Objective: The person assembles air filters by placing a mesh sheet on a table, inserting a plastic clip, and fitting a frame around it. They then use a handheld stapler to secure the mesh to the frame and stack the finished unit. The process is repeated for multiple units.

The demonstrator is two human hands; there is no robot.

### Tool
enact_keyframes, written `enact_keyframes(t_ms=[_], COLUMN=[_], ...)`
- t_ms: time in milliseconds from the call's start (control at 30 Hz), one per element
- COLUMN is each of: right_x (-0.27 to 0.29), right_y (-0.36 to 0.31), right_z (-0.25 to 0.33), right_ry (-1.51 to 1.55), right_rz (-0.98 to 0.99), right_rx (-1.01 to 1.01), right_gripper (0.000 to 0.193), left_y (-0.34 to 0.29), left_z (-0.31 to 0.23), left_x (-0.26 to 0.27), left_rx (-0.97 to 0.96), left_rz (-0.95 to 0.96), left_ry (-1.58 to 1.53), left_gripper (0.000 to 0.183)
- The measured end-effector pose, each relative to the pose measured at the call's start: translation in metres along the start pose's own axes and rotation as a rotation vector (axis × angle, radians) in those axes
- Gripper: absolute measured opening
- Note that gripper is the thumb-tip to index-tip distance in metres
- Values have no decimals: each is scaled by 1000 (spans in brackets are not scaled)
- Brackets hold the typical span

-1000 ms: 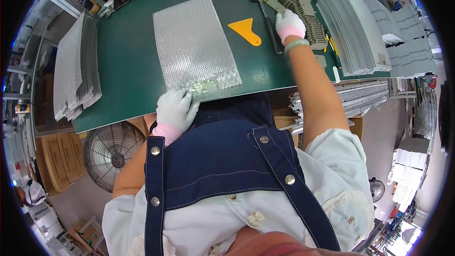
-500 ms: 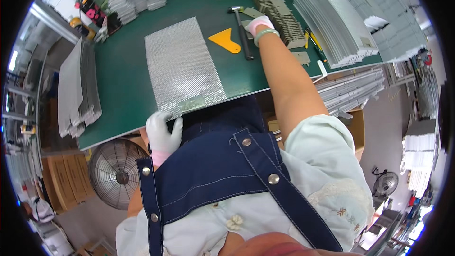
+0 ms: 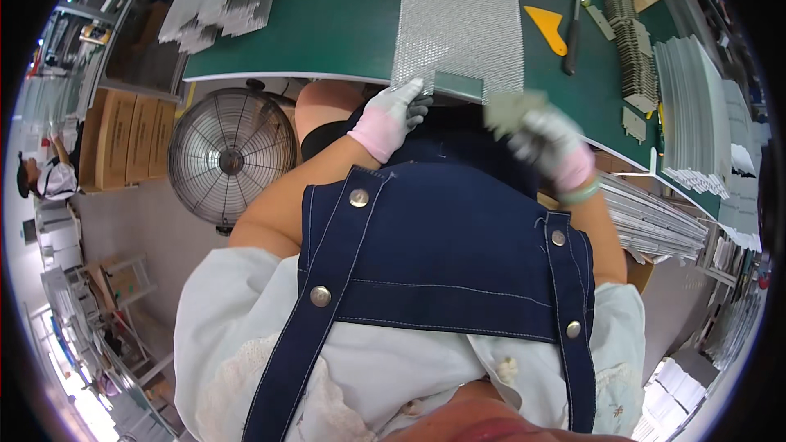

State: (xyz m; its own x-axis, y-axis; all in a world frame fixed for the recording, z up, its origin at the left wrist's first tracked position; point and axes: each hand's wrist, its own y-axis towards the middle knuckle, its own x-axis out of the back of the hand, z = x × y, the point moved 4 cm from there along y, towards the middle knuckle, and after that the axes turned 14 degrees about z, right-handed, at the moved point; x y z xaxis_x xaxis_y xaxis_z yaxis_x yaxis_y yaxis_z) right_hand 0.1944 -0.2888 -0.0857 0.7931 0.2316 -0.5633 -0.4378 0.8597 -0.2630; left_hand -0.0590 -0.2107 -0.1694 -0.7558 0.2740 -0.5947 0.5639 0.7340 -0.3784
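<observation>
A silvery textured sheet (image 3: 463, 20) lies on the green table, its near end at the table's front edge with a rectangular notch in it. My left hand (image 3: 391, 117), in a white and pink glove, pinches the sheet's near left corner, thumb on top and fingers curled below. Just off the notch's right side, my gloved right hand (image 3: 553, 143) grips a small grey-beige flat plate (image 3: 512, 112); both are smeared by motion. To the right of the sheet lie a yellow scraper (image 3: 548, 30) and a black-handled hammer (image 3: 573, 41).
A row of similar small plates (image 3: 639, 61) stands on the right, beside a stack of grey sheets (image 3: 692, 115). More sheets (image 3: 221, 0) are piled at the left. A floor fan (image 3: 232, 162) and cardboard boxes (image 3: 131, 139) stand below the table's left part.
My right hand has come back from the row of plates toward the sheet's near edge, carrying one plate. My left hand has closed on the sheet's corner. The whole view has shifted.
</observation>
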Motion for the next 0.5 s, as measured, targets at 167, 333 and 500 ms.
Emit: enact_keyframes(t_ms=[167,333,500], right_x=[-21,-16,-11], right_y=[33,55,55], right_z=[-102,-111,-107], right_ry=[380,341,375], right_rz=[58,-76,-15], right_rx=[-80,-36,-30], right_gripper=[35,32,32], left_y=[-4,-3,-5], left_z=[9,12,12], left_x=[4,14,13], left_rx=[-46,-86,-67], left_rz=[-21,17,-13], left_ry=[-11,-45,18], left_gripper=[30,26,26])
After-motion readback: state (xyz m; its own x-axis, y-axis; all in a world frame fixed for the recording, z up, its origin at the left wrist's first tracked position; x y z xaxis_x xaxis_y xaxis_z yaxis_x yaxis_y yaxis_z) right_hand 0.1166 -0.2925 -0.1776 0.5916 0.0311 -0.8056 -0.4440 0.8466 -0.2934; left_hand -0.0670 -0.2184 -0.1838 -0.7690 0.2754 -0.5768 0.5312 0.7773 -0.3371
